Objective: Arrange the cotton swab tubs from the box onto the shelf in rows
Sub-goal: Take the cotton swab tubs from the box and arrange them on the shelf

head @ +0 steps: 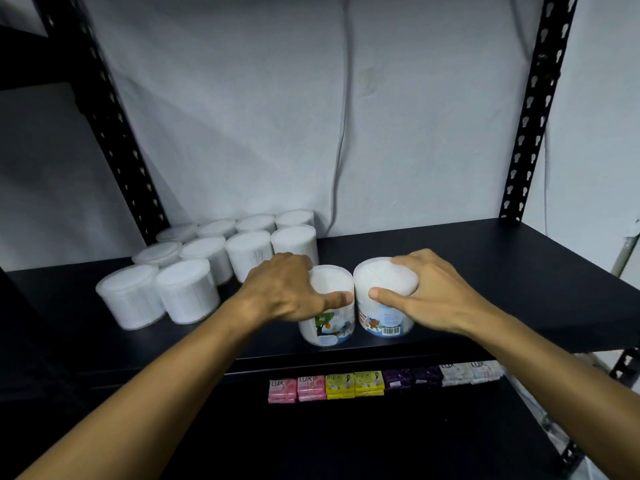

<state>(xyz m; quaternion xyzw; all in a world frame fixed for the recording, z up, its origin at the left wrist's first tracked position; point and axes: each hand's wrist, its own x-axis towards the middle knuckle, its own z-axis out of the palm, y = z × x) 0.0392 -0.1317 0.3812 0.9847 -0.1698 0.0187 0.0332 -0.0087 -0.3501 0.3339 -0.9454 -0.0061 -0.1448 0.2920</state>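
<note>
Two clear cotton swab tubs stand side by side near the front edge of the black shelf (485,271). My left hand (287,289) grips the top of the left tub (329,323), which has a green and blue label. My right hand (426,289) grips the top of the right tub (384,306), whose label shows a barcode. Both tubs rest upright on the shelf board and almost touch. To the left, several more tubs (214,258) stand in rows reaching back to the wall. The box is out of view.
Black slotted uprights (533,98) frame the shelf at left and right. A grey cable (343,133) hangs down the white wall behind. On the lower shelf lies a row of soap packs (353,384) in pink, yellow, purple and white.
</note>
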